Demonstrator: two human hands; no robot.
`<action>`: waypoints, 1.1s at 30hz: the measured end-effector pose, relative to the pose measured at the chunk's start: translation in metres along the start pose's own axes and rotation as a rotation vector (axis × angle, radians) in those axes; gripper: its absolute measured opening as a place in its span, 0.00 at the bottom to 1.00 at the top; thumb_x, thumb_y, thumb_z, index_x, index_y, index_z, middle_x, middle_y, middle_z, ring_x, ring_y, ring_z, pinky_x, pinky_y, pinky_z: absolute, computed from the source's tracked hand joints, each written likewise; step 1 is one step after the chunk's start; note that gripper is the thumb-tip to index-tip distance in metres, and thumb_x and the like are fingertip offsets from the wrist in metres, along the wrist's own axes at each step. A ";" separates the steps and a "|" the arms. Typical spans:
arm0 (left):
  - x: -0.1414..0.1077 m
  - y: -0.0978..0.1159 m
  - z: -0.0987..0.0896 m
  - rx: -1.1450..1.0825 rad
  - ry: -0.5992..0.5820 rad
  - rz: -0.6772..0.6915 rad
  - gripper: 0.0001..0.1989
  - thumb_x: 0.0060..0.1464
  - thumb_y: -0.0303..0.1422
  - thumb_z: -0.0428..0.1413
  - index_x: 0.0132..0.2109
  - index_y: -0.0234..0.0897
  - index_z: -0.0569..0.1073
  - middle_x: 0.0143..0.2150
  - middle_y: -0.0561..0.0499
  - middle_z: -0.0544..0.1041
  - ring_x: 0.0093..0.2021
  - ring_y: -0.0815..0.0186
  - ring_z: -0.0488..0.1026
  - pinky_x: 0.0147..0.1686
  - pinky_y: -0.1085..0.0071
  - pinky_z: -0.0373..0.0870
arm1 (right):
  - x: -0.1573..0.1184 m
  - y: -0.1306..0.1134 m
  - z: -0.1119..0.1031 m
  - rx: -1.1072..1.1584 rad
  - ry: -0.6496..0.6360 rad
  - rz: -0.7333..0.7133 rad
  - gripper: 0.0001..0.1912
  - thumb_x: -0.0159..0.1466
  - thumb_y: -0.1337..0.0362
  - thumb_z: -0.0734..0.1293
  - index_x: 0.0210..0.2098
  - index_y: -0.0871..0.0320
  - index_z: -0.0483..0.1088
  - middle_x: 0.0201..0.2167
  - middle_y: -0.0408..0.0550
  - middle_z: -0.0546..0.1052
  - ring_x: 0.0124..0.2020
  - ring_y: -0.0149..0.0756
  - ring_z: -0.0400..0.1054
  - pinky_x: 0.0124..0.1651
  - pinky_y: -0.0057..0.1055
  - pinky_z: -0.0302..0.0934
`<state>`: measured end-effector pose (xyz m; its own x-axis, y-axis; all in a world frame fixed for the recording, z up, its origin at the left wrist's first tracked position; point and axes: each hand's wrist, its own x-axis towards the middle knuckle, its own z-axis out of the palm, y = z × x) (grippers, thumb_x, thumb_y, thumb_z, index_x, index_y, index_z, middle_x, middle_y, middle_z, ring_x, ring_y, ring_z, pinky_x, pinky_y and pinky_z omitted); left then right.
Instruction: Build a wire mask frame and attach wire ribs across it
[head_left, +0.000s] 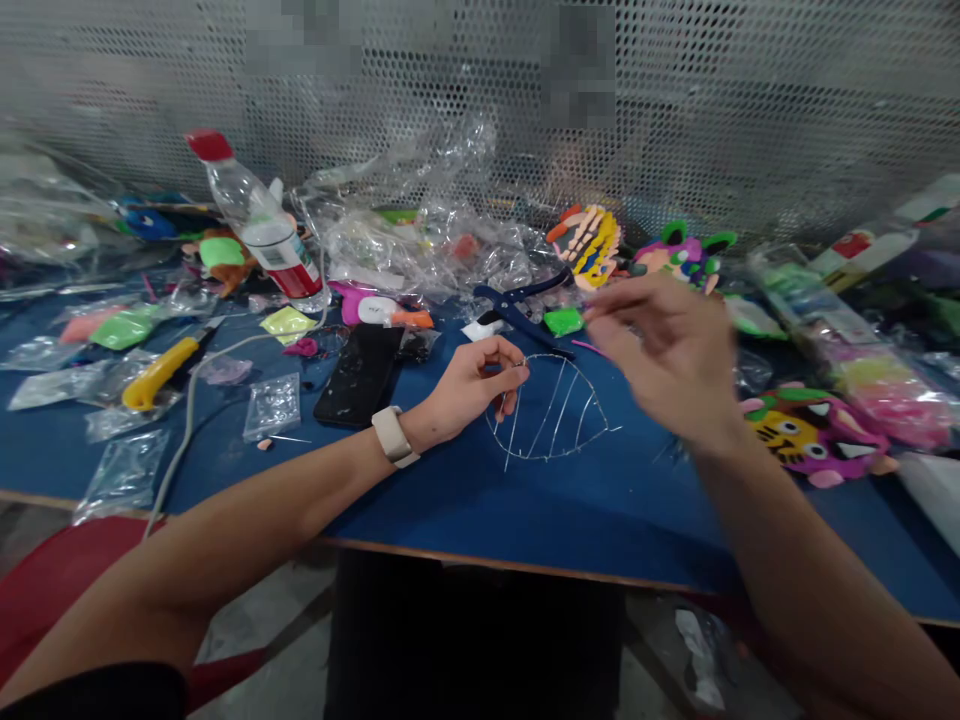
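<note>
My left hand (484,380), with a pale watch on its wrist, pinches the left end of a thin silver wire frame (551,458). The frame is a rounded leaf shape crossed by several straight wires, held low over the blue table. To the right of it, my right hand (664,350) is raised and smeared by motion. Its fingers point left, and whether they hold anything is unclear. Just beyond the frame lie dark-handled pliers (517,305). A bright green packet (562,321) and a thin purple strip (590,348) are near the right fingertips.
A black phone (360,375) lies left of my left hand, near a yellow-handled cutter (161,372) and a red-capped bottle (262,230). Colourful clay figures (821,435) sit right and behind. Plastic bags (420,245) pile against the perforated metal panel (465,60). A pale cable (187,420) crosses the left side.
</note>
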<state>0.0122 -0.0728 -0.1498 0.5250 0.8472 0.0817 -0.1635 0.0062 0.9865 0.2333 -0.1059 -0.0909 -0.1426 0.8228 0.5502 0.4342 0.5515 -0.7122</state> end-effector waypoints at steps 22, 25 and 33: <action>-0.005 0.008 0.001 0.097 -0.037 0.026 0.12 0.61 0.36 0.68 0.40 0.37 0.73 0.27 0.57 0.73 0.20 0.74 0.72 0.17 0.78 0.73 | -0.008 0.014 0.029 0.249 -0.233 0.259 0.05 0.68 0.61 0.71 0.38 0.56 0.76 0.33 0.46 0.81 0.31 0.36 0.75 0.37 0.36 0.71; -0.006 0.007 0.001 0.127 -0.040 0.040 0.12 0.60 0.35 0.68 0.40 0.37 0.72 0.27 0.57 0.73 0.21 0.74 0.73 0.17 0.79 0.72 | -0.010 0.014 0.028 0.251 -0.238 0.255 0.05 0.68 0.61 0.71 0.39 0.56 0.76 0.33 0.47 0.82 0.33 0.37 0.77 0.37 0.37 0.71; -0.006 0.008 0.002 0.137 -0.037 0.042 0.14 0.60 0.37 0.68 0.39 0.37 0.71 0.24 0.59 0.72 0.19 0.75 0.72 0.17 0.80 0.71 | -0.013 0.013 0.023 0.186 -0.253 0.156 0.09 0.66 0.64 0.73 0.46 0.55 0.79 0.42 0.50 0.84 0.42 0.42 0.80 0.47 0.41 0.75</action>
<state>0.0090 -0.0790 -0.1418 0.5505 0.8253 0.1261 -0.0716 -0.1039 0.9920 0.2199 -0.1060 -0.1170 -0.3133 0.8944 0.3193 0.3019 0.4126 -0.8594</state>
